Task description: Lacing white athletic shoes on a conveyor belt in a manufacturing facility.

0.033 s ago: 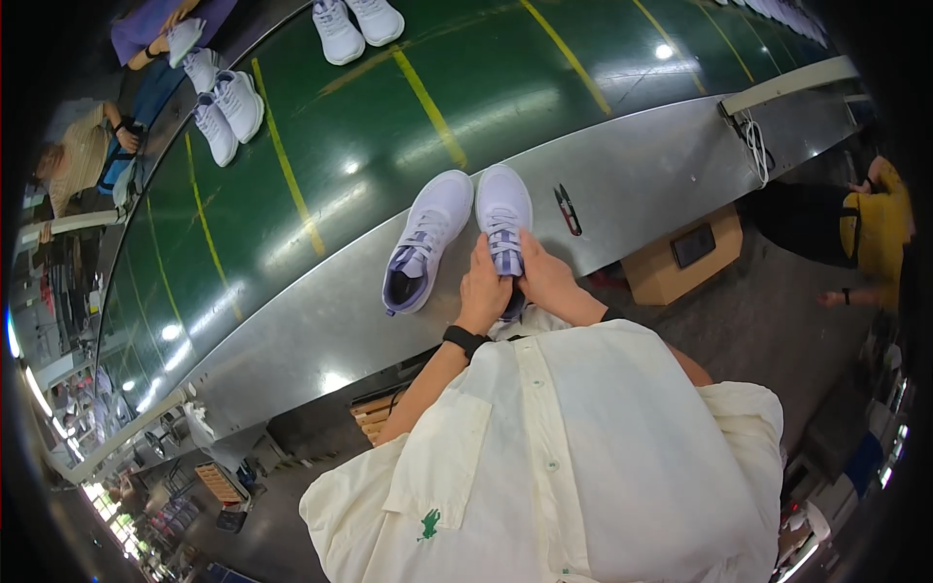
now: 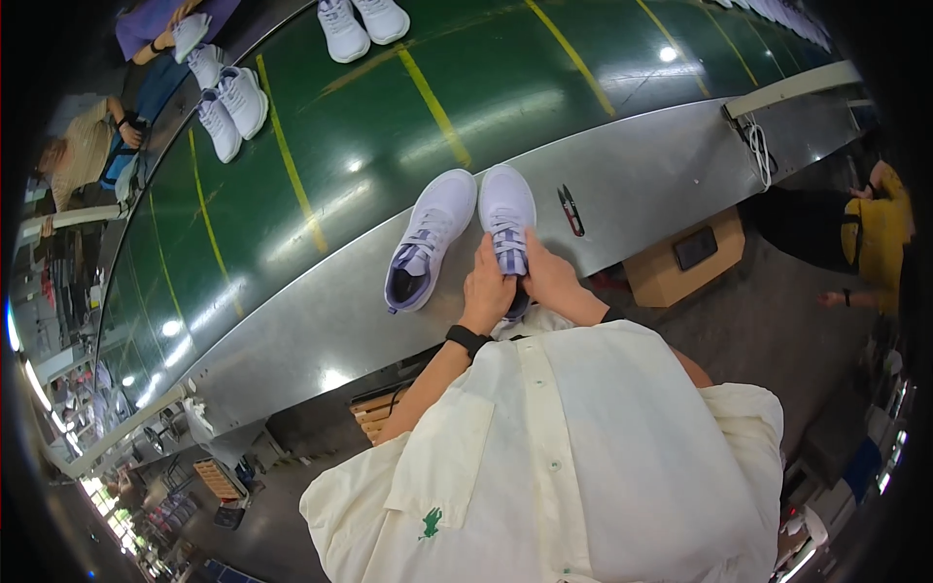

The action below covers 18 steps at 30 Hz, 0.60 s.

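A lavender sneaker (image 2: 507, 194) with white laces and a purple-striped tongue lies toe-away on the metal ledge in front of me. My left hand (image 2: 485, 293) closes on its left side by the tongue and collar. From the right, my right hand (image 2: 553, 283) grips the same part, fingers curled. The shoe's heel is partly hidden by my hands and shirt. Just left of it, a matching sneaker (image 2: 444, 210) rests untouched at a slant, its dark insole showing. To the right lies a small pair of black and red thread snips (image 2: 570, 211).
Beyond the ledge (image 2: 292, 350) runs a green conveyor belt (image 2: 369, 126) with yellow stripes. White sneakers (image 2: 243, 102) sit on it, and another pair (image 2: 345, 29) farther off. A cardboard box (image 2: 695, 272) bearing a dark phone-like device (image 2: 695, 250) stands at right. Other people work at both sides.
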Tool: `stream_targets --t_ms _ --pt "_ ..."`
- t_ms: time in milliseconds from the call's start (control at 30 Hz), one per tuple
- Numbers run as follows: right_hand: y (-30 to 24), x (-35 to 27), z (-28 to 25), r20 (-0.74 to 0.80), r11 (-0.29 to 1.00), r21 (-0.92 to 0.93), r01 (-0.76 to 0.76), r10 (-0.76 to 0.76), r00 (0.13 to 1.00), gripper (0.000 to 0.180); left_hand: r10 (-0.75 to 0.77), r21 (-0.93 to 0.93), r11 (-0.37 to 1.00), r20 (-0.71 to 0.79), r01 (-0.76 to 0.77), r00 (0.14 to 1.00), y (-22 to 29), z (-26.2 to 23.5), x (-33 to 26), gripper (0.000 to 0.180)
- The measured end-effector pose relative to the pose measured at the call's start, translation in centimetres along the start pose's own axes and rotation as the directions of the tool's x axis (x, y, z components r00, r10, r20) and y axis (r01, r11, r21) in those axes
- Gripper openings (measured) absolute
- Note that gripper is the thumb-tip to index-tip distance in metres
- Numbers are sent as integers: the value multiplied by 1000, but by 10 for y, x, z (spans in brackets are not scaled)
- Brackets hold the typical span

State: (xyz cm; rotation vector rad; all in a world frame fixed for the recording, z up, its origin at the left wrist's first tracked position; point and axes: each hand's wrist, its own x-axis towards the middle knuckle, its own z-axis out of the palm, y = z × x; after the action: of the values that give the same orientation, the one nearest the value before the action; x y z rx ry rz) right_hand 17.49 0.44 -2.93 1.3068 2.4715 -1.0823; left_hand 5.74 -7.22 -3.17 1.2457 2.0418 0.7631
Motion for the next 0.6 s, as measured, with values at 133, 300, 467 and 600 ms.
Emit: stream_targets --t_ms 133,300,467,600 --pt "10 9 -5 -151 1000 10 1 1 989 75 58 -136 989 4 -57 998 14 -15 -1 64" --pt "18 15 -25 -193 996 42 -82 88 977 73 254 21 964 -367 -265 895 -5 -77 -5 54" --pt "18 21 -35 -147 1000 1 -20 20 989 68 12 -105 992 -435 -64 900 -45 -99 -4 52" --pt "40 16 -40 -220 953 265 144 -86 972 59 159 65 987 -501 -146 851 -37 -94 5 48"
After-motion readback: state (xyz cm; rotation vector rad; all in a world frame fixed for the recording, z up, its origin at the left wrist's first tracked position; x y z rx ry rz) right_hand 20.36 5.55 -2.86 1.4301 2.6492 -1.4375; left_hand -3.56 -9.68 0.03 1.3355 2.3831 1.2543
